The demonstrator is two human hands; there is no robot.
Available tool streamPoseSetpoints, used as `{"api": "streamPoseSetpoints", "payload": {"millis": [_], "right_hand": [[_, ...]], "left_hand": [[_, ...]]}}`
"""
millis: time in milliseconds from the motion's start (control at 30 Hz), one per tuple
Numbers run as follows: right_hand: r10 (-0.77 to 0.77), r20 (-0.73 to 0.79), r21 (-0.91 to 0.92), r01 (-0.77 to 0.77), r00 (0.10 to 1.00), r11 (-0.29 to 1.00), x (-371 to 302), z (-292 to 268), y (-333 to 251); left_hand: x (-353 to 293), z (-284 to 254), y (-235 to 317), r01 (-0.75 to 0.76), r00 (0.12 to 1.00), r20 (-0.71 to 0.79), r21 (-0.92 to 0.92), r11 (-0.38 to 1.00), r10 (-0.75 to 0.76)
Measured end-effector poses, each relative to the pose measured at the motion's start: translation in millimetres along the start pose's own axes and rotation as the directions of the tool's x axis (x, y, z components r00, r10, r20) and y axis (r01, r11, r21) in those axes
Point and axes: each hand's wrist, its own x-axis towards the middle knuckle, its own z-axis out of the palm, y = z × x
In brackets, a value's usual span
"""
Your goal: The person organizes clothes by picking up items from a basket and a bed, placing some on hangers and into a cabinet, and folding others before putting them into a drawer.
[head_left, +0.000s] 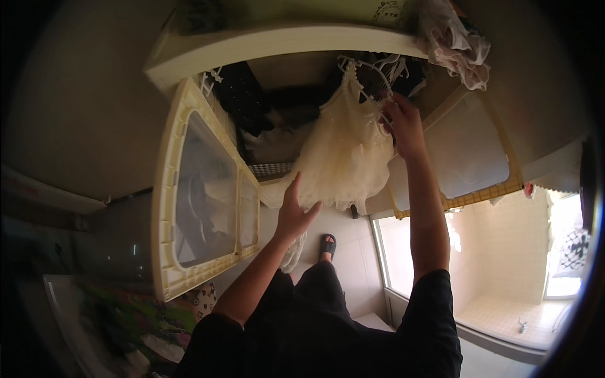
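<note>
A cream tulle dress [343, 148] with a gathered skirt and beaded strap hangs in the opening of a cream wardrobe. It is on a pale clothes hanger [382, 74], and other hangers crowd beside it. My right hand [404, 123] is closed at the hanger's right end, by the dress's strap; the fingertips are partly hidden. Low at the skirt's left edge, my left hand [296, 211] has its thumb and fingers apart and grips nothing. A whitish cord or strip [293, 252] dangles below my left wrist.
Open wardrobe doors with translucent panels stand at the left [208, 189] and right [476, 160]. Dark clothes [236, 94] hang inside. Crumpled pale fabric [457, 47] drapes over the top right. Behind my right arm is a bright doorway [498, 252]. Piled items lie at lower left.
</note>
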Motion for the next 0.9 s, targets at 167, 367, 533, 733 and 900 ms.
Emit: {"api": "streamPoseSetpoints", "payload": {"millis": [167,367,533,733,900], "right_hand": [[-0.019,0.006,-0.230,0.020,1.000,0.973,52.5,-4.0,3.0],[-0.166,0.075,-0.322,0.181,0.983,0.929,88.9,-13.2,2.3],[-0.425,0.198,-0.686,0.435,0.883,0.583,121.3,-19.9,5.9],[-0.192,-0.041,-0.370,0.164,0.981,0.915,131.1,-25.0,4.6],[-0.227,-0.044,-0.471,0.180,0.973,0.864,125.2,-22.6,4.8]], "left_hand": [[88.3,43.3,-18.0,0.042,0.998,-0.056,0.111,0.993,-0.036],[156.0,86.6,-42.6,-0.062,0.991,-0.117,0.019,0.998,0.064],[186.5,120.1,-51.2,-0.214,0.964,-0.169,-0.033,0.976,0.206],[197.4,133.8,-40.2,-0.243,0.962,-0.147,-0.061,0.968,0.232],[188.8,137.5,-37.8,-0.171,0.985,-0.041,-0.131,0.977,0.167]]}}
